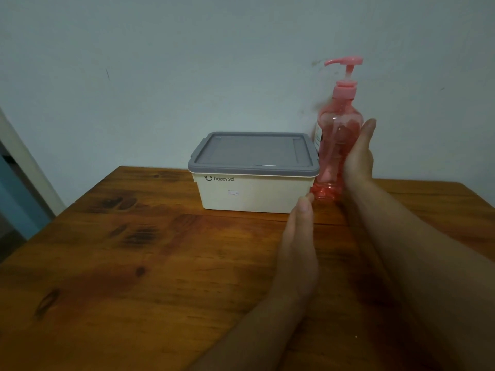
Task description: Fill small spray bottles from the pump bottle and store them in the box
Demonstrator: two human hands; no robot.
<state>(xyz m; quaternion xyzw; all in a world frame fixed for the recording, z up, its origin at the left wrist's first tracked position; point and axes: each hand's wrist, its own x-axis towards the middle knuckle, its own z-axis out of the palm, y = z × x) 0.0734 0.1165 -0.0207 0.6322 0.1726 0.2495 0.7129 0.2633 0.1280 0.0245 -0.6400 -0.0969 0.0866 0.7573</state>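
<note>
Right hand [357, 153]: flat against the pump bottle [334, 145].
Left hand [297, 245]: fingers straight, near its base.
Risk: sideways nudge could topple that tall bottle.

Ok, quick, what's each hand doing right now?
Left hand: open, fingers straight, holding nothing.
Right hand: against the pump bottle; whether it grips cannot be told.

The pump bottle [332, 124] hides the fingers of the right hand [357, 159].
</note>
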